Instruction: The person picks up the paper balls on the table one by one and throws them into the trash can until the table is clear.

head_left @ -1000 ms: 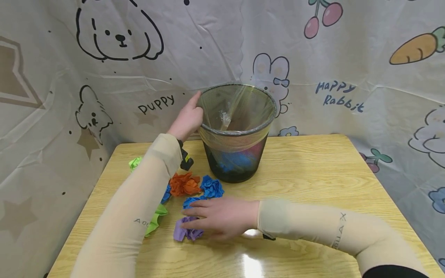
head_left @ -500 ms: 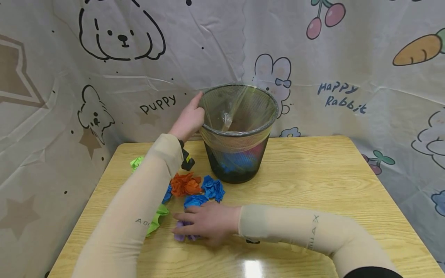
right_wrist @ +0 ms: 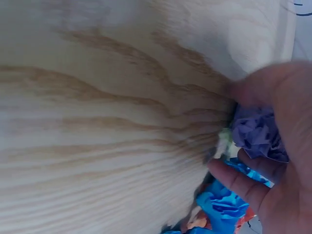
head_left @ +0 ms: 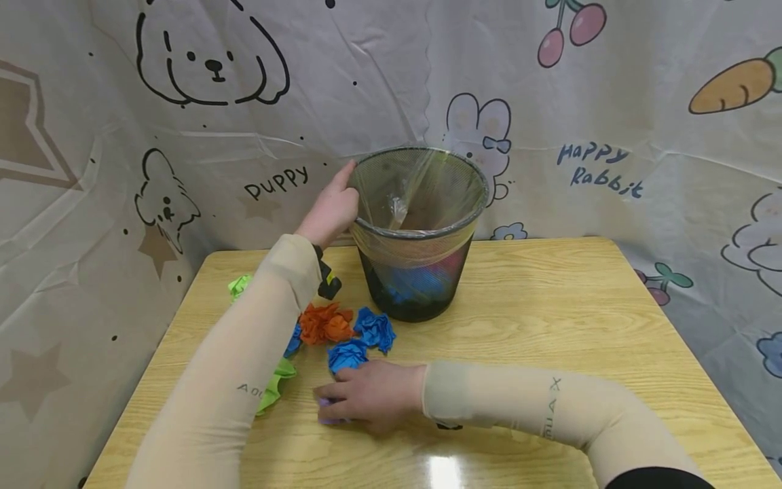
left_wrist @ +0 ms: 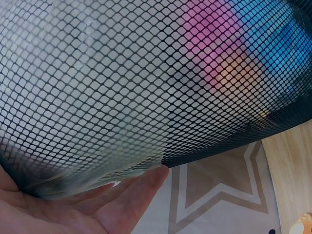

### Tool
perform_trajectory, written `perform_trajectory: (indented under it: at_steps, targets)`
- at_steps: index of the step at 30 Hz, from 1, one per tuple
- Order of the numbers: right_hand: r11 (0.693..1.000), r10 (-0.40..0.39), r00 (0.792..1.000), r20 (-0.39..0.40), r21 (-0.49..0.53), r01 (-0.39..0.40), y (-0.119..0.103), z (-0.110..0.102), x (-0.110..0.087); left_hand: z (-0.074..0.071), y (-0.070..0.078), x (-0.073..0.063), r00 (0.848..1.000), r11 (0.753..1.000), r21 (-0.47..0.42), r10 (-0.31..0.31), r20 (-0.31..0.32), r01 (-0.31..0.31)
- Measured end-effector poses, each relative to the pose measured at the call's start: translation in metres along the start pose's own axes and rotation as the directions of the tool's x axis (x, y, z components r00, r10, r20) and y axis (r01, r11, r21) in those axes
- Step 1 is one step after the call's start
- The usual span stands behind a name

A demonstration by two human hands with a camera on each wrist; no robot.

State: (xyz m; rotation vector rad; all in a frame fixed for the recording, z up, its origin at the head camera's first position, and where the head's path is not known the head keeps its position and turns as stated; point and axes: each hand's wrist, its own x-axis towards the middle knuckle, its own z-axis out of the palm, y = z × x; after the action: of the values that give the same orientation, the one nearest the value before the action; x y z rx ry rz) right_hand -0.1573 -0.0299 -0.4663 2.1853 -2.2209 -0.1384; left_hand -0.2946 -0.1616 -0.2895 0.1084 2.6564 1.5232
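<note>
My left hand (head_left: 332, 210) holds the left rim of a black mesh wastebasket (head_left: 415, 257) lined with a clear plastic bag. From the left wrist, that hand's fingers (left_wrist: 139, 197) show against the bag and mesh. Pink, orange and blue paper shows through the mesh. On the table's near part, my right hand (head_left: 381, 395) curls around a purple crumpled paper ball (right_wrist: 258, 134), thumb on one side and fingers on the other. Most of the ball is hidden under the hand in the head view. A blue paper ball (head_left: 348, 355) lies just beyond the knuckles.
Another blue paper ball (head_left: 375, 329) and orange crumpled paper (head_left: 325, 323) lie in front of the wastebasket. Green crumpled paper (head_left: 277, 386) and a blue piece (head_left: 294, 341) are partly behind the left sleeve. A further green piece (head_left: 238, 286) lies far left. A patterned curtain hangs behind the table (head_left: 550, 305).
My right hand has moved left over the purple paper ball, and its spread fingers have closed around it. The left hand stays at the wastebasket's rim.
</note>
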Motion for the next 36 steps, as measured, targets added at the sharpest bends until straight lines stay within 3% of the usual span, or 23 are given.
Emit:
perform_trajectory:
  at_steps: [3, 12, 23, 36]
  targets:
    - [1.0, -0.008, 1.0, -0.004, 0.004, 0.008, 0.0, 0.002, -0.001, 0.0, 0.0, -0.001, 1.0, 1.0, -0.005, -0.005, 0.005, 0.005]
    - [0.997, -0.019, 0.997, 0.08, 0.074, 0.013, 0.003, 0.001, -0.005, -0.001, 0.0, 0.001, 1.0, 1.0, -0.015, -0.006, 0.005, 0.006]
    - [0.997, -0.051, 0.999, -0.003, 0.064, 0.051, 0.0, -0.001, -0.016, -0.001, 0.0, 0.001, 1.0, 1.0, -0.001, -0.005, -0.007, 0.005]
    - [1.0, -0.003, 0.996, -0.087, 0.031, 0.006, 0.007, -0.012, -0.054, 0.0, 0.0, 0.001, 1.0, 1.0, -0.013, -0.004, 0.001, 0.004]
